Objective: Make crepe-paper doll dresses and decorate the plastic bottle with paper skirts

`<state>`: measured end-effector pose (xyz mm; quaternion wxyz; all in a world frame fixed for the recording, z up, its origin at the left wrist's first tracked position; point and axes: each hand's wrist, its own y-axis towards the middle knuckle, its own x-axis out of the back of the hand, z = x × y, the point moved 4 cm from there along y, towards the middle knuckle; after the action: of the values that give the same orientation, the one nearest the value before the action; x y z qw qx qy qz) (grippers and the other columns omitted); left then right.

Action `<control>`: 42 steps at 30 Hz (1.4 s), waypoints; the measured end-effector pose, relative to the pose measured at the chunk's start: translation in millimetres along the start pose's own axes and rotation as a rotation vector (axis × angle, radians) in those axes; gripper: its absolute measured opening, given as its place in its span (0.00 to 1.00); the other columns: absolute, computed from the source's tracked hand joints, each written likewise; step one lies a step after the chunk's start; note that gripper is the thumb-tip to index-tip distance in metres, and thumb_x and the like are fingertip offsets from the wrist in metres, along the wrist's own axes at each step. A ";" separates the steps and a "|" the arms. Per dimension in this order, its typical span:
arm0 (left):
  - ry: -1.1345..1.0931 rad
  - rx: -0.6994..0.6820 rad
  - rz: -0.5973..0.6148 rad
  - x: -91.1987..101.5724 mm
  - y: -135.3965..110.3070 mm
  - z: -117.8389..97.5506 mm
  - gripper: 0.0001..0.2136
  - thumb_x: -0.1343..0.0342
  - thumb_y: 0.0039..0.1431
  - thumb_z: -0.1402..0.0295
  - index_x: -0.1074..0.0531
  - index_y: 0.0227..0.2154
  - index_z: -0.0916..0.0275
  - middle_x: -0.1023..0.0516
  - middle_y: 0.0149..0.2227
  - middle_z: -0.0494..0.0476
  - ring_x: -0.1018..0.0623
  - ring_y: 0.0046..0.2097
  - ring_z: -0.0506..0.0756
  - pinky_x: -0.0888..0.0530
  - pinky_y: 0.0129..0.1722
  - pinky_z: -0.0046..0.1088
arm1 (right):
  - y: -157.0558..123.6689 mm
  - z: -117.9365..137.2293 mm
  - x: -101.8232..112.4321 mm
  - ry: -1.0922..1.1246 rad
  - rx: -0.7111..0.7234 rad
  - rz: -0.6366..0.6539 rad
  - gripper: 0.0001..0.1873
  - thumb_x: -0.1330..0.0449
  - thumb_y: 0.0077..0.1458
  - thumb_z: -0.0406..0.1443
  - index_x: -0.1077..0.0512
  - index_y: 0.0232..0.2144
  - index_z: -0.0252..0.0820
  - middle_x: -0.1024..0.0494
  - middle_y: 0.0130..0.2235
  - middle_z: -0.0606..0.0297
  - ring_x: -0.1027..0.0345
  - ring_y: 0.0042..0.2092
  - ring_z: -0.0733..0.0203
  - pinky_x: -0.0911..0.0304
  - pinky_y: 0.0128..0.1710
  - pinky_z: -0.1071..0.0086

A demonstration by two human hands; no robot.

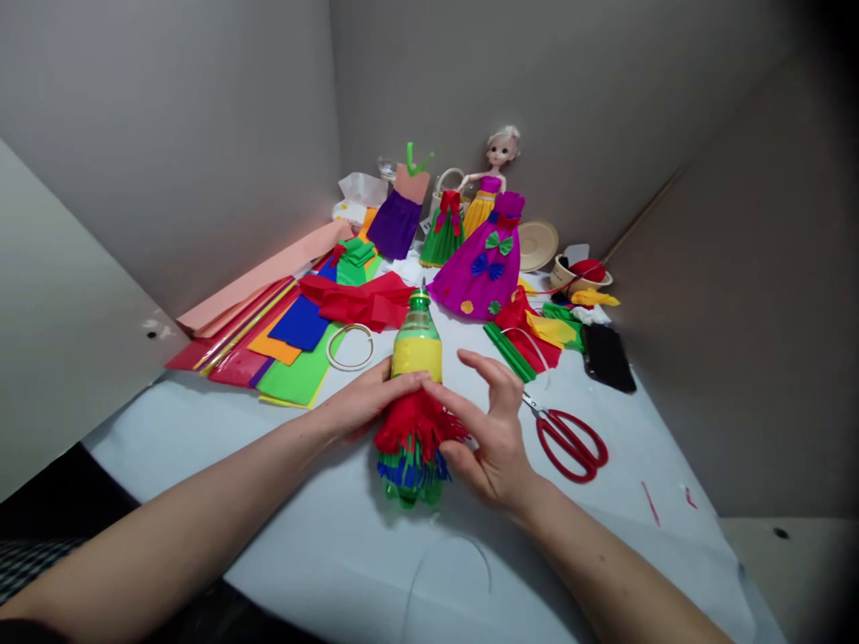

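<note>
A green plastic bottle (417, 353) stands tilted on its side of the white-covered table, wrapped with a yellow paper band and layered red, blue and green paper fringes (411, 443). My left hand (368, 402) wraps around the bottle just below the yellow band, over the top of the red fringe. My right hand (487, 438) is spread with fingers apart beside the red fringe, and its thumb rests low against the paper. The bottle's lower part shows green beneath the fringes. Behind the hands, the bottle's neck points up and away.
Red-handled scissors (570, 444) lie to the right, near a black phone (608, 358). Ahead are coloured paper sheets (299, 358), a hoop (350, 347), paper dresses (484, 255), a doll (493, 170), a plate (537, 246) and a bowl (581, 277). Grey walls surround the table.
</note>
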<state>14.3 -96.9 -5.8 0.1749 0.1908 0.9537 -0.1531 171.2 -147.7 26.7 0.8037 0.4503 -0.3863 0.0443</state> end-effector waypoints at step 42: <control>-0.026 -0.046 0.079 11.5 3.2 -8.1 0.24 0.37 0.53 0.53 0.29 0.49 0.61 0.24 0.52 0.63 0.25 0.53 0.60 0.29 0.47 0.32 | -8.9 -24.5 -30.0 1.394 -1.113 0.100 0.18 0.36 0.52 0.39 0.30 0.46 0.46 0.22 0.45 0.63 0.26 0.42 0.59 0.33 0.42 0.67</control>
<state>3.4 -87.6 -3.8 0.1975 0.2223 0.9464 -0.1265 168.2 -126.1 -6.5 0.9553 -0.1518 0.2052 0.1490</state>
